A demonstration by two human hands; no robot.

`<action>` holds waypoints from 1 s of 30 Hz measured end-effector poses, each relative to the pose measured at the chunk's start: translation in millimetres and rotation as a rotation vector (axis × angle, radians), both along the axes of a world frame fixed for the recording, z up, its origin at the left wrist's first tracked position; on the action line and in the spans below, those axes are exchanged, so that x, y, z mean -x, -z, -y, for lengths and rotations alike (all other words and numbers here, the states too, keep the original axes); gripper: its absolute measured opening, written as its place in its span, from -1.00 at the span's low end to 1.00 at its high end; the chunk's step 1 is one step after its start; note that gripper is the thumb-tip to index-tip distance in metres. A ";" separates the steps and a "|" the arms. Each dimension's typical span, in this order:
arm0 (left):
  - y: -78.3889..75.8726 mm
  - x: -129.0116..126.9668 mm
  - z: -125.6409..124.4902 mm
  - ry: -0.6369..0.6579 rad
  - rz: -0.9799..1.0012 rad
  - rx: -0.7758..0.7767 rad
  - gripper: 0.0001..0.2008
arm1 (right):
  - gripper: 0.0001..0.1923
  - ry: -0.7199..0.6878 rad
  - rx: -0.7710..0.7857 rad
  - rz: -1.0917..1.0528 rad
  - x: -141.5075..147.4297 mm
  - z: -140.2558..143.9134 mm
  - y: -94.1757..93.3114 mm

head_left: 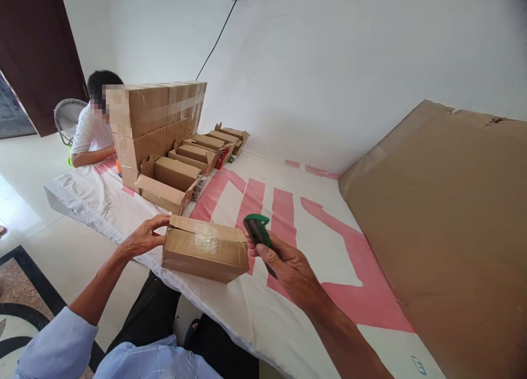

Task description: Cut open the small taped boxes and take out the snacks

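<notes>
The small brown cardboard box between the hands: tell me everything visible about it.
The small brown cardboard box is oblong and closed, with clear tape across its top seam. It lies flat near the edge of the white and pink plastic sheet. The left hand grips its left end, where a flap lifts slightly. The right hand, holding a green cutter, is at its right end.

Bright, even daylight; sharp focus, wide-angle edge stretch.

Home packing room: stacked cartons (158,121), floor fan (66,118), tiled floor (24,170)
</notes>
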State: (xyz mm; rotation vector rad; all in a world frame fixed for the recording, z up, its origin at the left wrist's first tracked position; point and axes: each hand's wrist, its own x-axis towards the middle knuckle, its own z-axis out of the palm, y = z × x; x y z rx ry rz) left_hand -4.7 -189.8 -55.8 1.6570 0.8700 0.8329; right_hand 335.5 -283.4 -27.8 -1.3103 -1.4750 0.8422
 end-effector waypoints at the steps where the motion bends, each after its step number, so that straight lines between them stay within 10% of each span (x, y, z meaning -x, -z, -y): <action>1: 0.9 -0.2 0.6 0.003 0.003 -0.001 -0.54 | -0.50 0.033 -0.036 -0.033 3.4 -4.0 -4.2; 5: 5.0 -0.3 0.1 0.006 0.002 0.001 -0.54 | -0.49 0.158 -0.078 -0.182 5.8 -12.6 -18.1; 15: 10.6 1.3 -5.4 0.052 -0.017 -0.008 -0.52 | -0.76 -0.029 -0.064 -0.421 12.5 -11.2 -17.1; 30: 21.0 3.3 -10.1 0.067 -0.005 -0.018 -0.51 | -0.32 -0.057 -0.578 0.926 38.3 28.4 45.0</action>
